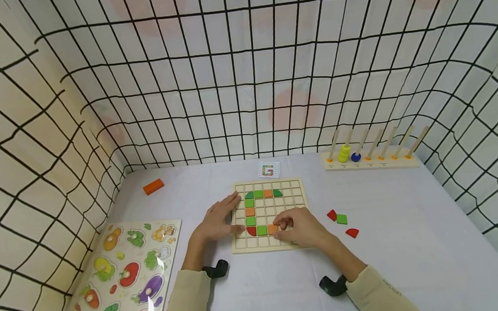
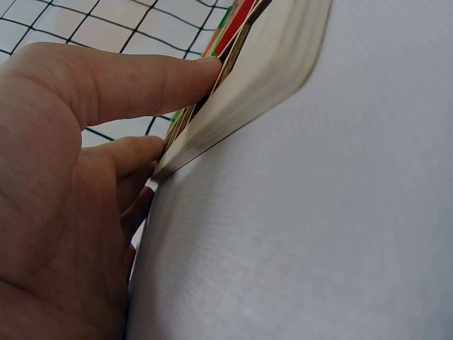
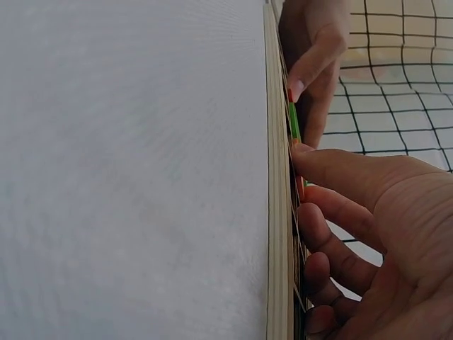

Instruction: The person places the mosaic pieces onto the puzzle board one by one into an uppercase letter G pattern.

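Note:
A wooden grid board (image 1: 244, 247) lies flat on the table, holding green, orange and red tiles laid out as an open letter shape. At its left edge rests my left hand (image 1: 217, 221), fingers extended over the top left and thumb near the red quarter-round tile (image 1: 251, 231). My right hand (image 1: 301, 227) is over the lower right of the board, its thumb and index finger pinching an orange square tile (image 1: 272, 229) in the bottom row, beside a green square tile (image 1: 262, 230). In the right wrist view the other right fingers curl close to the board face.
Two red quarter-round tiles (image 1: 352, 233) and a green square (image 1: 341, 219) lie right of the board. Behind it is a pattern card (image 1: 269, 170). A peg stand (image 1: 371, 163), an orange block (image 1: 153, 186) and a vegetable puzzle (image 1: 173, 227) surround it, within black netting (image 1: 243, 84).

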Action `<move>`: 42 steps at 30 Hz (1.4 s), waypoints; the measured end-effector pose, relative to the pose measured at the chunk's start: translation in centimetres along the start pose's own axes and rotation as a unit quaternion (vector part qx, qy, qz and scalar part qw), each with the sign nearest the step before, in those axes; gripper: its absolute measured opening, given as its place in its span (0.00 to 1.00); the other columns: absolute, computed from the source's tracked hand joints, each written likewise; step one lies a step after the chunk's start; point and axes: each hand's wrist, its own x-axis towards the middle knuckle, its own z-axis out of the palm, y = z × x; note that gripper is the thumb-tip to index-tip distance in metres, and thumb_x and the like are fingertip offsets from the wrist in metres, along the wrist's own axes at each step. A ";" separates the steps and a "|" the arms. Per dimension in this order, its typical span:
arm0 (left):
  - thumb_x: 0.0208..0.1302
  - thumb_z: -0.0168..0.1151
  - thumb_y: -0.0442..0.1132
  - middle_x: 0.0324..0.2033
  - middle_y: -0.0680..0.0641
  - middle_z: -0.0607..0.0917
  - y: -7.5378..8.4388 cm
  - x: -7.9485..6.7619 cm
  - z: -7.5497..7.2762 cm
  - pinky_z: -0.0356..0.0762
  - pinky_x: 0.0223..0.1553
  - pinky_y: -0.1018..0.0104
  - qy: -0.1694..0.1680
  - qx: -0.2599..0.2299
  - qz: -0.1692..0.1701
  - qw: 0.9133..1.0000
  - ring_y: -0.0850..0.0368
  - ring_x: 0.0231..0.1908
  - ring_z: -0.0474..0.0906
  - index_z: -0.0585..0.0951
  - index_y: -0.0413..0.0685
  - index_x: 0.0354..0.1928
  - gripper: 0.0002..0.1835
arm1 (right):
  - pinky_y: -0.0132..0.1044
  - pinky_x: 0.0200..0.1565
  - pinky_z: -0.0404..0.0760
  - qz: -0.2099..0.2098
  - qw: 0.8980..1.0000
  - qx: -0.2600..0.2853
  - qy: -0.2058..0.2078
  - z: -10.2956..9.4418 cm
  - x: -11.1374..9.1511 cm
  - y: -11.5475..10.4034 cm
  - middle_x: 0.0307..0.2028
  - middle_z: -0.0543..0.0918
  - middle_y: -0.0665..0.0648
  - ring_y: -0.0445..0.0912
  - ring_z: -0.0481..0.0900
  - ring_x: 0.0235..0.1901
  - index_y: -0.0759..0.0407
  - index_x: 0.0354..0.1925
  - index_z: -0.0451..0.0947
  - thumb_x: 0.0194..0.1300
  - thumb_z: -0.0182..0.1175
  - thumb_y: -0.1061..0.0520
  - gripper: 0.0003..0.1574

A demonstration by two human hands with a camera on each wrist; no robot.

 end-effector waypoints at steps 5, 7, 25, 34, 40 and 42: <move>0.59 0.65 0.53 0.83 0.53 0.52 0.1 0.0 0.0 0.42 0.82 0.43 0.001 -0.003 0.000 1.000 0.50 0.82 0.46 0.55 0.53 0.82 0.51 | 0.31 0.33 0.70 0.006 1.000 0.005 -0.001 -0.2 -0.1 0.0 0.28 0.80 0.44 0.42 0.73 0.33 0.49 0.41 0.88 0.58 0.76 0.52 0.12; 0.59 0.66 0.52 0.83 0.53 0.52 0.1 0.0 0.0 0.42 0.82 0.42 0.001 -0.005 0.000 1.000 0.50 0.82 0.46 0.55 0.53 0.82 0.51 | 0.31 0.33 0.71 0.008 1.000 0.012 0.000 -0.4 -0.2 0.0 0.28 0.80 0.44 0.43 0.74 0.33 0.48 0.42 0.88 0.59 0.76 0.52 0.11; 0.60 0.64 0.53 0.83 0.53 0.52 0.4 -0.2 -0.2 0.42 0.82 0.42 -0.003 -0.003 -0.004 1.000 0.49 0.82 0.46 0.55 0.53 0.82 0.50 | 0.33 0.35 0.75 0.016 0.999 0.015 0.045 -4.4 -2.1 3.1 0.30 0.82 0.47 0.45 0.75 0.34 0.52 0.44 0.89 0.60 0.75 0.53 0.13; 0.60 0.64 0.53 0.83 0.53 0.52 0.5 -0.3 -0.2 0.42 0.82 0.42 -0.007 -0.006 -0.005 1.000 0.49 0.82 0.45 0.55 0.53 0.82 0.50 | 0.33 0.35 0.75 0.045 0.996 -0.028 0.070 -6.9 -3.4 6.3 0.34 0.82 0.47 0.45 0.75 0.35 0.49 0.46 0.88 0.62 0.73 0.53 0.13; 0.60 0.65 0.53 0.83 0.53 0.52 0.5 -0.3 -0.1 0.41 0.82 0.42 -0.006 -0.007 -0.005 1.000 0.49 0.82 0.45 0.55 0.54 0.82 0.50 | 0.35 0.39 0.77 0.055 0.994 -0.051 0.078 -8.4 -4.0 8.1 0.36 0.84 0.48 0.45 0.76 0.38 0.49 0.47 0.88 0.61 0.74 0.51 0.16; 0.60 0.64 0.53 0.83 0.54 0.52 0.5 -0.2 -0.1 0.41 0.82 0.42 -0.006 -0.004 -0.004 1.000 0.49 0.82 0.46 0.55 0.54 0.82 0.50 | 0.36 0.41 0.76 0.055 0.993 -0.061 0.079 -8.8 -4.2 8.5 0.38 0.84 0.48 0.46 0.76 0.39 0.49 0.48 0.88 0.60 0.75 0.49 0.17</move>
